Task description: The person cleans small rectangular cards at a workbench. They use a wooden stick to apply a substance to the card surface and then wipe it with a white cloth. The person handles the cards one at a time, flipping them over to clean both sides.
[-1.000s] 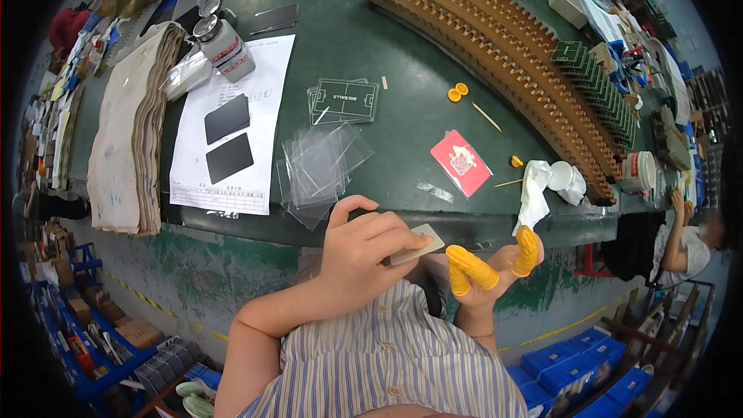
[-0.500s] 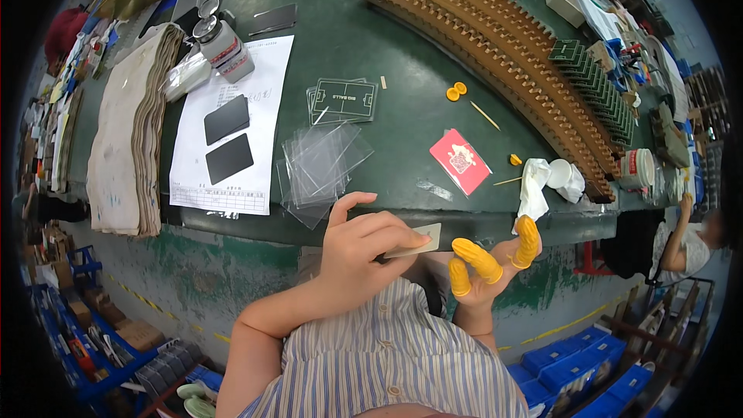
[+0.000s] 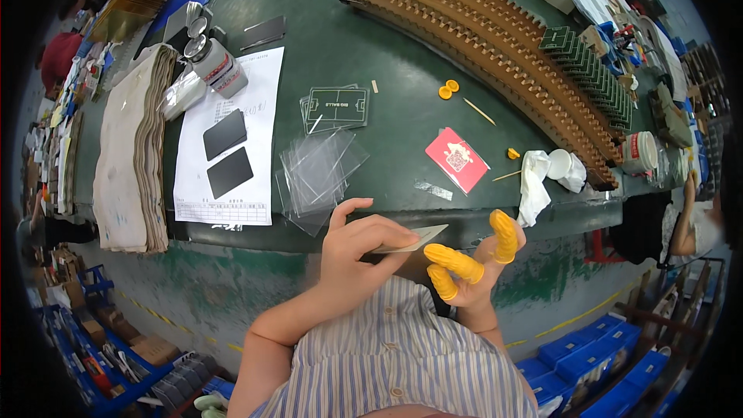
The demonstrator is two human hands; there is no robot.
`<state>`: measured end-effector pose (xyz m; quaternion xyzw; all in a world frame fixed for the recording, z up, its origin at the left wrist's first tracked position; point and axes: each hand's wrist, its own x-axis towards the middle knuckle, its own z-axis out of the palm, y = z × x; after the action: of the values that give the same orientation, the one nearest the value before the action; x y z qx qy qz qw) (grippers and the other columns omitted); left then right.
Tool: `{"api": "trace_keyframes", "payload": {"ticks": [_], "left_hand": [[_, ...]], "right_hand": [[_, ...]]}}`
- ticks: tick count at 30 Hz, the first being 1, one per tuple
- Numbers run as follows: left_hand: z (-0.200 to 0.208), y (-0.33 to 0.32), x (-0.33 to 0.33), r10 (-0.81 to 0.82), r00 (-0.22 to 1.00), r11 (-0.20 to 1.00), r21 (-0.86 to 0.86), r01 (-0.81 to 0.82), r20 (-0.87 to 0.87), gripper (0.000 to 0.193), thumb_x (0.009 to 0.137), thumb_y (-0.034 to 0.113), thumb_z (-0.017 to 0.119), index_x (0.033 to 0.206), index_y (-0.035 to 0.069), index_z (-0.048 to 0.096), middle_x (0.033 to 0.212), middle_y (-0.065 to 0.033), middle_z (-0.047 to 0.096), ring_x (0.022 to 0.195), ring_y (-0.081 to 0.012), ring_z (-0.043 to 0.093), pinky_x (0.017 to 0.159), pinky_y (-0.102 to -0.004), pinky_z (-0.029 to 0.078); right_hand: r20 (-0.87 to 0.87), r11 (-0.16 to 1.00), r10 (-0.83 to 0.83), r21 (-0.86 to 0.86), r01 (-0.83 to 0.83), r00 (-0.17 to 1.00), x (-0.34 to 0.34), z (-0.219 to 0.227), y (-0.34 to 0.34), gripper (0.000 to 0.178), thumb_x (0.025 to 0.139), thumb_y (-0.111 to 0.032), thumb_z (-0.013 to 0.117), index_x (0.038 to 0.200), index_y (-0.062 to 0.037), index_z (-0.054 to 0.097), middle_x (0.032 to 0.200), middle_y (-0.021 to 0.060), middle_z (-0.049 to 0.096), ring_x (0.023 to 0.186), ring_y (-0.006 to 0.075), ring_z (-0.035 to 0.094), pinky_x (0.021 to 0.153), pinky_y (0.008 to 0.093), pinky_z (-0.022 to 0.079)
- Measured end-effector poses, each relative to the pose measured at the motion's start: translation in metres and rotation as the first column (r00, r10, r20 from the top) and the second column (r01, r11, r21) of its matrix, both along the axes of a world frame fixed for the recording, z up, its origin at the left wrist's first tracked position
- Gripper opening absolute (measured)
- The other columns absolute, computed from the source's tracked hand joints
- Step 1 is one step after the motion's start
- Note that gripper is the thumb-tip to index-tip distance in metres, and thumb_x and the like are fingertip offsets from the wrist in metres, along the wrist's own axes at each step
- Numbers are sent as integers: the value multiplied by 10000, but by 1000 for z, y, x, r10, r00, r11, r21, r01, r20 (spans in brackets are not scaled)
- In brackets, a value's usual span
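My left hand [image 3: 357, 251] pinches a thin pale card [image 3: 426, 237] between thumb and fingers, in front of my striped shirt and just off the table's near edge. Yellow finger cots cover several fingertips of my right hand [image 3: 477, 272]. Its fingers are spread, with nothing visible between them, and the index tip is close to the card's right end. Beyond my hands lie a pile of transparent plastic sheets [image 3: 319, 174], a stack of green cards [image 3: 338, 107] and a red card [image 3: 457, 159].
Long brown notched racks [image 3: 464, 42] cross the table at the far right; green cards [image 3: 588, 77] stand at their end. A white cloth [image 3: 534, 186] and wooden stick [image 3: 480, 111] lie nearer. At left are dark cards [image 3: 230, 173], printed paper [image 3: 259, 124], a dispenser bottle [image 3: 217, 66] and stacked cloths [image 3: 128, 155].
My right hand has moved left, closer to the card. The card in my left hand has tilted and now shows more edge-on. The whole view has shifted slightly.
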<state>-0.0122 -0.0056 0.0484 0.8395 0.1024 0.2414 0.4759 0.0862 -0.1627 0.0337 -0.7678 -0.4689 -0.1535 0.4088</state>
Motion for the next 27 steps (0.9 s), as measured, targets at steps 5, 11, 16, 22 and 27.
{"api": "trace_keyframes", "payload": {"ticks": [5,11,16,22,27], "left_hand": [[0,1,-1,-20,1000,1000,-21,19,-5,113,716,43,700,804,108,674,833,16,691,786,-110,647,968,-375,310],[-3,2,0,-25,1000,997,-66,26,13,120,718,32,688,812,107,680,850,2,696,800,-116,650,988,-391,298],[-6,2,0,-34,999,994,-100,36,25,118,722,25,675,808,107,681,856,-9,699,814,-122,653,1003,-405,288],[-7,1,1,-20,999,992,-127,24,34,114,727,25,674,802,109,683,857,-4,700,815,-117,653,1006,-410,286],[-9,0,1,-8,999,988,-153,16,51,118,727,17,675,795,113,681,858,-3,701,816,-114,653,1012,-414,278]], "right_hand": [[-11,999,50,5,-50,999,-1,0,3,272,681,-263,705,944,-335,709,1225,61,393,1092,284,328,859,363,358],[4,999,14,-44,-14,1000,-1,-1,3,275,688,-275,704,956,-338,707,1253,74,387,1092,282,329,870,366,356],[-24,999,33,-19,-33,999,-1,-2,4,273,696,-270,698,961,-338,707,1261,85,388,1093,285,327,875,367,354],[-37,1000,16,-14,-16,999,-2,-3,4,279,694,-265,696,963,-338,706,1259,82,398,1089,284,329,871,366,354],[-13,1000,3,-22,-3,1000,0,-2,4,278,689,-265,693,958,-336,707,1262,79,398,1089,282,330,870,367,350]]}}
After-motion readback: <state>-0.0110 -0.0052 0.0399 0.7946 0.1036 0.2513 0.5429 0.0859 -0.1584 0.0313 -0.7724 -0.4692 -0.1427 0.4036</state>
